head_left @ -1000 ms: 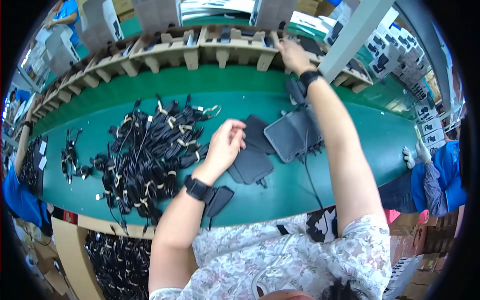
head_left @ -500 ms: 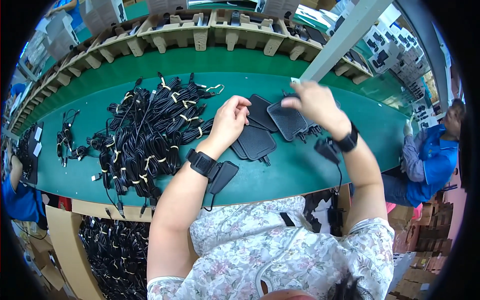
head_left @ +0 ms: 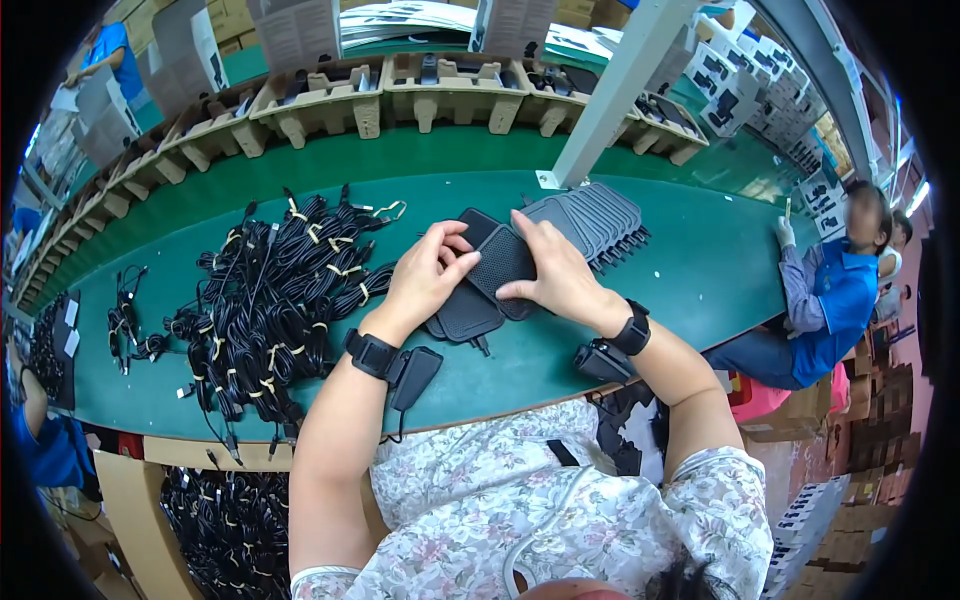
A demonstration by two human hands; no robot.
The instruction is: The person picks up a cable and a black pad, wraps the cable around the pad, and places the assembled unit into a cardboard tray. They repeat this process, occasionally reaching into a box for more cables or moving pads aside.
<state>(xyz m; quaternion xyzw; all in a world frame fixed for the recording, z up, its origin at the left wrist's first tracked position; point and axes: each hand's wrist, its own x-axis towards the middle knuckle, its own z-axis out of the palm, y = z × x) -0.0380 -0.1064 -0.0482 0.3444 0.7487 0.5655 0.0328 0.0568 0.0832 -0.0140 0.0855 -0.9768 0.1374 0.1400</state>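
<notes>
Between my hands is a flat black panel [head_left: 500, 262], rounded at the corners, with a finely textured face. It lies tilted over other panels. My right hand [head_left: 565, 272] grips it at the right, the forefinger near its far end and the thumb near its near end. At its left edge, my left hand [head_left: 425, 282] has loosely curled fingers, held apart, and the thumb tip appears to touch the panel. Under and near it lie more black panels [head_left: 466, 312], one showing a short plug stub. Beyond my right hand, several like panels lie in an overlapping row [head_left: 590, 218].
Bundled black cables [head_left: 270, 310] make a big heap on the green table [head_left: 500, 375] at left; more fill a carton [head_left: 150, 510] below. Moulded trays [head_left: 455, 95] line the far side, beside a metal post [head_left: 615, 100]. A co-worker in blue [head_left: 840, 290] sits at right.
My right hand has come left from above the panels at right and now grips a panel beside my left hand. The overlapping row it partly hid is now visible. The view has shifted.
</notes>
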